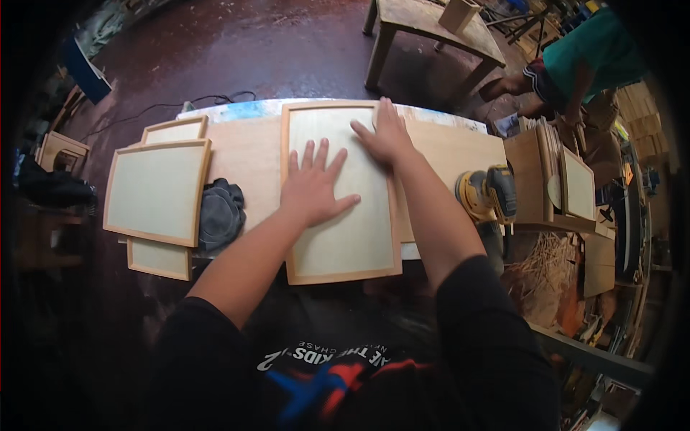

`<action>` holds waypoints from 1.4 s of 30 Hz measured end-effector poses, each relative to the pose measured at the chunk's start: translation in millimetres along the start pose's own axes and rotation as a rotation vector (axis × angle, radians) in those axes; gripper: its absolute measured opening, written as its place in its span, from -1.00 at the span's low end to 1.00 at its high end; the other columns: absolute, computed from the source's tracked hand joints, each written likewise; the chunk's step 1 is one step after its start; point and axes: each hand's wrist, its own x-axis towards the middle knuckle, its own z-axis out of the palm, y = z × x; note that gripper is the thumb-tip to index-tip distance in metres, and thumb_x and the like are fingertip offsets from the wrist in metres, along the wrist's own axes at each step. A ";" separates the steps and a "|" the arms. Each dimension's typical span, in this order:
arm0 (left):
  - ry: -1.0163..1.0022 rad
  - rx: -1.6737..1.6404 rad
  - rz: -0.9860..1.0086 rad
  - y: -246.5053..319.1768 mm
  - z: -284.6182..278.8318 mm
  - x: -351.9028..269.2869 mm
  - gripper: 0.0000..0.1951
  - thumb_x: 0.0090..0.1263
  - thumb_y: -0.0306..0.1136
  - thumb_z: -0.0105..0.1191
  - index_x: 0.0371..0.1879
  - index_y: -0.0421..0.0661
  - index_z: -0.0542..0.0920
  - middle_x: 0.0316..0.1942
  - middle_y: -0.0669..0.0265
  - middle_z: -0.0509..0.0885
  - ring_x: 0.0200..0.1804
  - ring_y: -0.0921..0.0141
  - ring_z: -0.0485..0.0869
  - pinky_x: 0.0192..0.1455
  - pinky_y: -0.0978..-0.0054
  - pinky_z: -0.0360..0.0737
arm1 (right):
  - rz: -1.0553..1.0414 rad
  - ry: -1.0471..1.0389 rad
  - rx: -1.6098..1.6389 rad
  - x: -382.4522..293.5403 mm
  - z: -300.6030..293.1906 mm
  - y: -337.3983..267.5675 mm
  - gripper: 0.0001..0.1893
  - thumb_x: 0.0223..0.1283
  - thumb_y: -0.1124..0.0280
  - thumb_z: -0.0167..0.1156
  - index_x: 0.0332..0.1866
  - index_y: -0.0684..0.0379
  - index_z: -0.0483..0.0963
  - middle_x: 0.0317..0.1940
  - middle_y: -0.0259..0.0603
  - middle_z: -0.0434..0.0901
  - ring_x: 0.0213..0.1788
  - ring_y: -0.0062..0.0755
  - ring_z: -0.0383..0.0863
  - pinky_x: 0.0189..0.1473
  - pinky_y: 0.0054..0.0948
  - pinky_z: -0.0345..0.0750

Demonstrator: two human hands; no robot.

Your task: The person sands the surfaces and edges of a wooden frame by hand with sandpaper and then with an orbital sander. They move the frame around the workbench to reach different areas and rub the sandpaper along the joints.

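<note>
A rectangular wooden panel (345,242) with a raised light-wood frame and a pale inner face lies before me on the workbench. Flat on its face rests my left hand (315,188), fingers spread and nothing held. My right hand (389,134) lies along the panel's upper right edge; its fingers point to the far corner and the thumb stands apart over the pale face. To the right of my right forearm is a yellow and black random orbital sander (485,191). A crumpled dark grey cloth item (221,213) sits left of the panel.
Several framed panels (153,188) are stacked at the bench's left end. A plywood sheet (453,156) covers the bench. On the right, a wooden box (528,167) stands near more panels. A person in a green shirt (587,59) bends beside it. A wooden table (426,19) stands beyond.
</note>
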 end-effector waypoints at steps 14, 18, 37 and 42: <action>0.018 -0.035 -0.025 -3.3 9.0 -11.6 0.02 0.42 0.51 0.00 0.75 0.16 0.15 0.76 -0.05 0.06 0.77 -0.09 -0.02 0.74 -0.26 -0.08 | -0.073 -0.201 -0.034 -273.8 20.2 2.7 0.13 0.47 -0.16 0.20 0.69 0.57 -0.21 0.70 0.53 -0.17 0.78 0.40 -0.24 0.75 0.17 -0.16; -0.026 0.009 -0.037 -0.4 7.3 -3.0 0.00 0.45 0.49 -0.01 0.76 0.16 0.13 0.76 -0.06 0.05 0.77 -0.09 -0.04 0.75 -0.23 -0.08 | -0.031 -0.095 -0.055 -191.0 23.8 1.7 0.10 0.50 -0.19 0.14 0.70 0.53 -0.17 0.70 0.45 -0.10 0.78 0.33 -0.21 0.77 0.09 -0.18; 0.021 0.073 -0.076 1.4 9.2 -5.3 -0.04 0.49 0.45 -0.01 0.76 0.16 0.14 0.76 -0.02 0.06 0.78 -0.04 -0.02 0.77 -0.14 -0.06 | -0.007 -0.022 0.029 -249.9 34.9 -0.8 0.11 0.44 -0.17 0.24 0.70 0.52 -0.13 0.69 0.48 -0.06 0.78 0.32 -0.15 0.76 0.08 -0.14; 0.028 0.047 -0.054 2.4 5.0 -6.2 -0.06 0.50 0.43 0.00 0.75 0.18 0.16 0.76 0.02 0.08 0.78 -0.03 0.00 0.77 -0.13 -0.05 | -0.023 0.060 0.102 -284.2 48.6 0.2 0.13 0.39 -0.11 0.33 0.68 0.56 -0.11 0.67 0.53 -0.06 0.77 0.37 -0.14 0.75 0.09 -0.10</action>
